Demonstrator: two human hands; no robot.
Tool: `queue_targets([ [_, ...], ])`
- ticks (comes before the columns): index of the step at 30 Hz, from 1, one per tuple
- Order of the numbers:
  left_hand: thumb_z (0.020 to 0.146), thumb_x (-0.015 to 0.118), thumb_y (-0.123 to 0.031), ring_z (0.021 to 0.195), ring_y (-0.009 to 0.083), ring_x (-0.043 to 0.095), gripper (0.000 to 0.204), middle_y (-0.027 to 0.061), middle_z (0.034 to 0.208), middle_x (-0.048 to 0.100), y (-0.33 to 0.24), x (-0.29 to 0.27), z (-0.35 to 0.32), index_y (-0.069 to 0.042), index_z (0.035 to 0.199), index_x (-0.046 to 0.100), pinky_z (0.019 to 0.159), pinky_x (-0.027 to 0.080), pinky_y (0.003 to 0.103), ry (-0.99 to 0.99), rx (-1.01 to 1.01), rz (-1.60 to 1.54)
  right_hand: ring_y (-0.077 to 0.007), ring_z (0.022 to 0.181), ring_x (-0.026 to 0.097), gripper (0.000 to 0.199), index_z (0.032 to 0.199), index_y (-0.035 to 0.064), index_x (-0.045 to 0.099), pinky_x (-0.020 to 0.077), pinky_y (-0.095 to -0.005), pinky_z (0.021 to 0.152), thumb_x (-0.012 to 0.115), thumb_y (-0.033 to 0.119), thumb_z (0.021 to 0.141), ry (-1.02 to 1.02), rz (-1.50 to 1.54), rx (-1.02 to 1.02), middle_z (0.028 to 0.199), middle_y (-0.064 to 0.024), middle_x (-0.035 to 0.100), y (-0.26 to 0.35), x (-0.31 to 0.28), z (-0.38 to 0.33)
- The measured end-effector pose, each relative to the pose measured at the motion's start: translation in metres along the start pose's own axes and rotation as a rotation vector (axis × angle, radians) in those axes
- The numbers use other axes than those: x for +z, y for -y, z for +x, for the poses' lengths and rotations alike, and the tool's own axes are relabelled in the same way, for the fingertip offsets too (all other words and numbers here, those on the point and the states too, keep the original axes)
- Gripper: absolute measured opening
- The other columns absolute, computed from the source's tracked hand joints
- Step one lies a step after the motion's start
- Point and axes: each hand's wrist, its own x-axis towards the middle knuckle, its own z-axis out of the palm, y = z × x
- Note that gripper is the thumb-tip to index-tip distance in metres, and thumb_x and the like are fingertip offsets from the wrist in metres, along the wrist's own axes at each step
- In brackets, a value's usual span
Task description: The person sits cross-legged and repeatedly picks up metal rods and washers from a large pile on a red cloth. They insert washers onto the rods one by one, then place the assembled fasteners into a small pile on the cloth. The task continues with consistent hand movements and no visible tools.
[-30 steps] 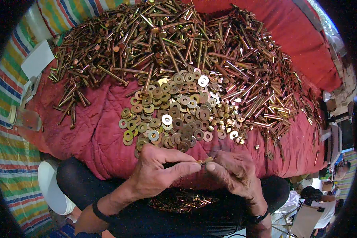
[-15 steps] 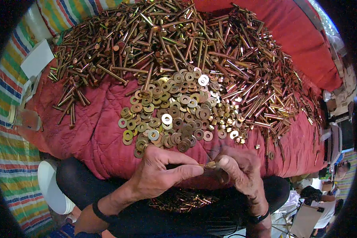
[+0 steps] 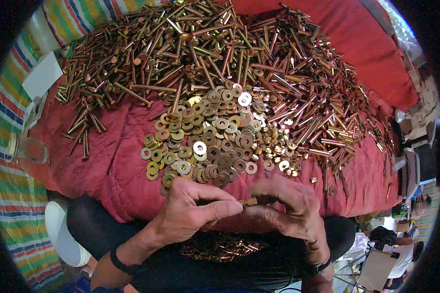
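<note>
My left hand and my right hand meet at the near edge of a red quilted cloth. Together they pinch a small brass-coloured bolt with a nut between thumbs and fingertips. Just beyond the hands lies a heap of brass washers. To its right is a smaller cluster of nuts. A large pile of long brass bolts covers the far part of the cloth. More brass pieces lie in my lap.
A striped mat runs along the left. On it are a white paper, a clear glass and a white bowl. Clutter and boxes stand at the right edge.
My hands have stayed together at the cloth's near edge; the fingers have shifted slightly around the small bolt.
</note>
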Motion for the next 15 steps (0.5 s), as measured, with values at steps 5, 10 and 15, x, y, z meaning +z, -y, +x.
queue_targets([
  [5,0.094,0.08,-0.019,0.072,0.0104,0.072,0.017,0.0074,0.082,0.08,-0.005,-0.003,-0.001,-0.004,0.099,0.083,0.066,0.055,0.029,0.215,-0.004,0.179,-0.0204,0.074,0.07,0.021,0.103,0.0036,0.076,0.0529,-0.0346,0.064,0.085,0.007,0.085,0.158,-0.1,-0.122,0.085,-0.0062,0.072,-0.008,-0.011,0.0],
  [10,0.09,0.078,-0.021,0.073,0.0296,0.074,0.013,0.0114,0.081,0.075,-0.005,-0.014,0.005,-0.008,0.089,0.08,0.068,0.058,0.04,0.131,0.434,0.536,-0.0265,0.075,0.07,0.012,0.101,0.0028,0.076,0.0547,-0.0338,0.069,0.078,0.004,0.089,-0.254,-0.321,-0.04,0.089,-0.0114,0.073,-0.034,-0.048,0.016],
  [15,0.09,0.071,-0.009,0.099,0.0341,0.075,0.021,0.0162,0.105,0.077,-0.002,-0.081,0.027,-0.003,0.109,0.076,0.091,0.058,0.042,-0.65,0.424,1.039,-0.03,0.101,0.069,0.026,0.105,0.0054,0.078,0.0564,-0.0396,0.084,0.077,0.0,0.08,-0.242,-0.916,-0.194,0.109,-0.0081,0.075,-0.078,-0.072,0.039],
])
